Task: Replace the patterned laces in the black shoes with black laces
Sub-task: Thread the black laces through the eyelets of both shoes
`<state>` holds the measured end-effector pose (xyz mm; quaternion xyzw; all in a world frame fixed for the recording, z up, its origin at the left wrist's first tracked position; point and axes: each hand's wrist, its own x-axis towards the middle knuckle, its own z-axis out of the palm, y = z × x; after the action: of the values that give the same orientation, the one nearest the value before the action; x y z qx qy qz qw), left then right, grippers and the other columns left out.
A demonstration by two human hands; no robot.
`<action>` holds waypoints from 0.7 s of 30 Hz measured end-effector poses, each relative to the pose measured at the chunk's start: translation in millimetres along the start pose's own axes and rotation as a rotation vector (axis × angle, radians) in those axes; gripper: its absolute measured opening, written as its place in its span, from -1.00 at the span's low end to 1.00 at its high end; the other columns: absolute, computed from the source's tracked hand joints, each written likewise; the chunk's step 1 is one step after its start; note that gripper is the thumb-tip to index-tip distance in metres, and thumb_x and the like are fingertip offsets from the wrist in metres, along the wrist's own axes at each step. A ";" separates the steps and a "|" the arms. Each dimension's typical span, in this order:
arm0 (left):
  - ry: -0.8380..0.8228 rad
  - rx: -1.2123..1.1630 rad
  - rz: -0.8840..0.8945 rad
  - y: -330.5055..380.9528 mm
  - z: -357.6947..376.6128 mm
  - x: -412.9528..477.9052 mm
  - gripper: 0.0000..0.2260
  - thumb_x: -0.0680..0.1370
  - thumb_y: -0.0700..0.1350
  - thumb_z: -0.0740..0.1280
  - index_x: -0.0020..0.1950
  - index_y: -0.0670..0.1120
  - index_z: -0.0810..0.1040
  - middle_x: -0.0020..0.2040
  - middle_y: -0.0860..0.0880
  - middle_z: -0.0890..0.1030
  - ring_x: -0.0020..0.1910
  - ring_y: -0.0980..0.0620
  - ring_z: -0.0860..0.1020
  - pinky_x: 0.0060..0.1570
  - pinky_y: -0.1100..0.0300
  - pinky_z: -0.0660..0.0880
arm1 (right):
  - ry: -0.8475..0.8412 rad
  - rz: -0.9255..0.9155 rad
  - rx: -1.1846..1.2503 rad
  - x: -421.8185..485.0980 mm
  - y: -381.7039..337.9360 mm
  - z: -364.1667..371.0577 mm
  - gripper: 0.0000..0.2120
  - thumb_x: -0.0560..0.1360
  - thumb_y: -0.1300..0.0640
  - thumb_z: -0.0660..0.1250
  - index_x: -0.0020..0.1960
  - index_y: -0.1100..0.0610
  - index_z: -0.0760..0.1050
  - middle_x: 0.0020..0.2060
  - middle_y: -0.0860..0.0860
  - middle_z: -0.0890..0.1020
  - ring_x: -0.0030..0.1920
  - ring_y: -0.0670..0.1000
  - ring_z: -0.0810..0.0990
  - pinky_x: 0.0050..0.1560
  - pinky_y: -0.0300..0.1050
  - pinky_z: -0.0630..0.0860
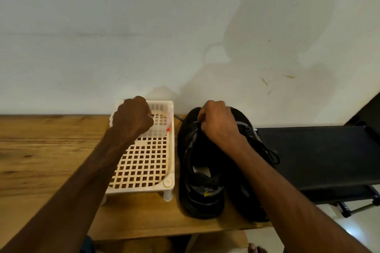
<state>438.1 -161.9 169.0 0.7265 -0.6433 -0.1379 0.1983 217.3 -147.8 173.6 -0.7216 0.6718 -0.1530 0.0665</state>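
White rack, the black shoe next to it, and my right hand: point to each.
white rack [167,182], head view, near right corner post.
black shoe [195,205], head view, heel end.
right hand [218,124], head view, back of the hand.

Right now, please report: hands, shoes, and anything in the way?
Left hand fisted over the basket, hold unclear. Right hand pinching the shoe beside it. Patterned lace shows between them. Other shoe black-laced.
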 end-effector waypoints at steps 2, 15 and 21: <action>-0.040 0.010 -0.093 -7.0 -2.8 8.7 -0.65 0.38 0.01 0.62 0.06 -0.14 0.68 0.04 -0.16 0.69 0.01 -0.19 0.65 0.08 -0.09 0.61 | 0.016 -0.007 -0.007 3.2 -1.8 -0.6 -0.75 0.47 0.44 0.37 0.04 0.20 0.69 -0.04 0.18 0.68 -0.05 0.20 0.68 0.00 0.08 0.67; -0.106 0.031 -0.122 -9.9 2.2 23.5 -0.46 0.32 0.09 0.66 0.16 -0.19 0.66 0.08 -0.18 0.68 0.06 -0.19 0.65 0.07 -0.04 0.59 | 0.060 -0.069 0.179 -20.2 3.5 -13.1 -0.79 0.52 0.30 0.36 0.02 0.10 0.73 -0.12 0.01 0.72 -0.18 0.00 0.68 -0.05 0.00 0.69; 0.130 -0.127 0.219 8.1 -19.8 -3.1 -0.84 0.51 -0.13 0.51 0.08 -0.07 0.74 0.00 -0.04 0.73 -0.15 0.11 0.62 -0.03 0.22 0.56 | 0.168 -0.100 0.408 -43.0 4.8 -38.6 -0.86 0.53 0.20 0.46 0.06 0.08 0.73 -0.08 -0.09 0.74 -0.18 -0.22 0.64 -0.13 -0.55 0.47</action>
<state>439.6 -157.4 190.1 0.6454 -0.6945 -0.1082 0.2990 198.6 -101.5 202.9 -0.7104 0.5935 -0.3485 0.1472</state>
